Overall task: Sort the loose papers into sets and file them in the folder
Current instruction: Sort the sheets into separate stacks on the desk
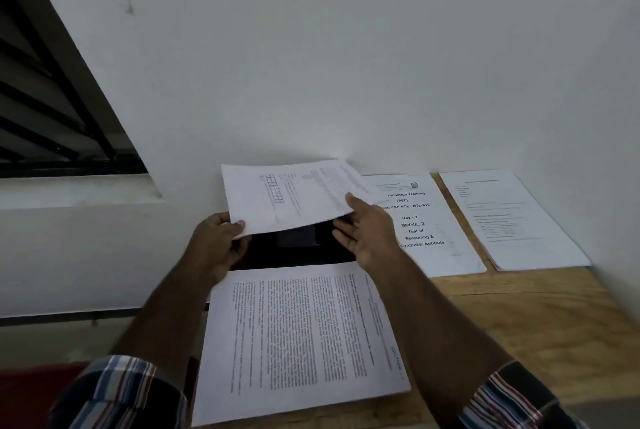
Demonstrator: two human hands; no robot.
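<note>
Head view: thin, limp sheet point(291, 196) pinched at opposite edges by left hand point(216, 243) and right hand point(367, 234); best supported there, beyond the fingers.

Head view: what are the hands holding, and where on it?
A printed sheet, lifted off the table: left hand pinches its near-left corner, right hand its near-right edge.
</note>
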